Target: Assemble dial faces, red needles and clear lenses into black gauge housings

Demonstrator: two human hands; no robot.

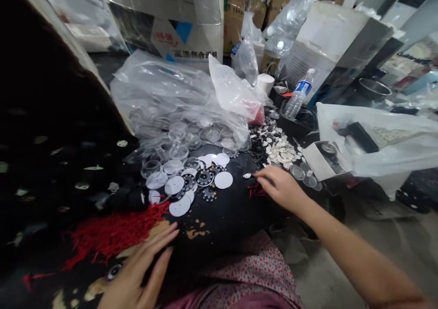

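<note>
My left hand [147, 263] lies open with its fingers stretched out, close to a heap of thin red plastic pieces [112, 233]. My right hand [277, 188] is closed in a pinch above the black table [236, 217]. A dark bit shows at its fingertips, and a small white piece [247, 175] sits just beyond it; whether the two are joined I cannot tell. Below those fingers are a few red slivers [256, 190]. Between the hands are white discs [223, 180] and black printed dials [204, 177]. Behind my right hand is a pile of small white pieces [281, 149].
A clear plastic bag [164, 85] spills round transparent covers [178, 151] at the back. A dark upright panel [51, 117] rises on the left. On the right are a water bottle [301, 94], a small white box [323, 160] and a white bag [393, 135]. Cartons [171, 21] stand behind.
</note>
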